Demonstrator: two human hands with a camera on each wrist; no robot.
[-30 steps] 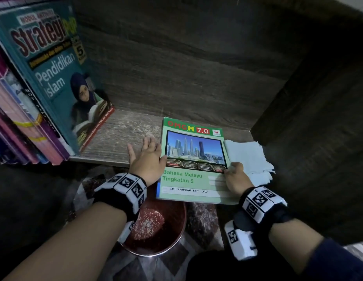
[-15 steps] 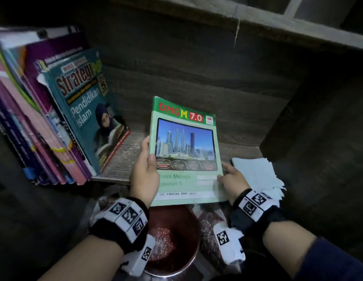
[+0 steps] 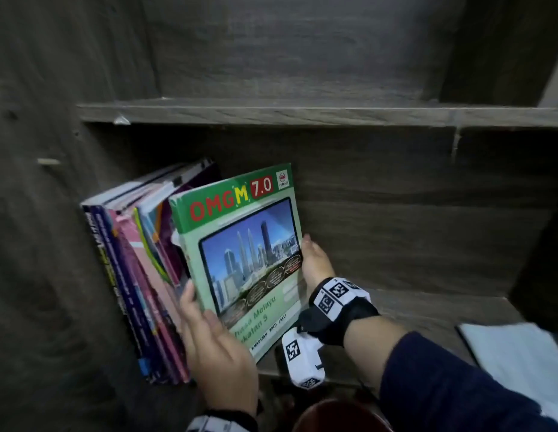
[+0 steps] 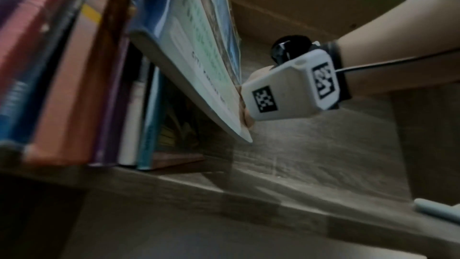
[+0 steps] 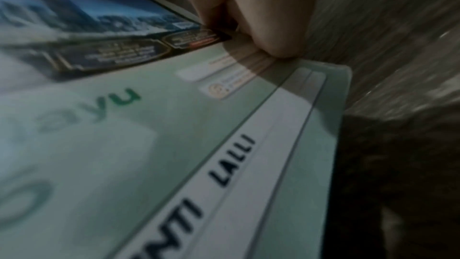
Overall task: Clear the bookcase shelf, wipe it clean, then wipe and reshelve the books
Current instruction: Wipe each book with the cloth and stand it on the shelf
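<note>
A row of books (image 3: 137,275) stands leaning at the shelf's (image 3: 427,310) left end; the left hand (image 3: 218,344) clamps its fingers on the green book (image 3: 246,254), tilted against them; the right hand (image 3: 315,263) grips its right edge; a white cloth (image 3: 514,357) lies far right.

**Both our hands are up and holding**

Our left hand (image 3: 220,347) reaches up from below. Its fingers (image 3: 190,302) curl around one edge and the thumb lies flat on the front. Our right hand (image 3: 315,263) comes in from the right, fingers tucked behind. Each wrist wears a black band with white tags.
</note>
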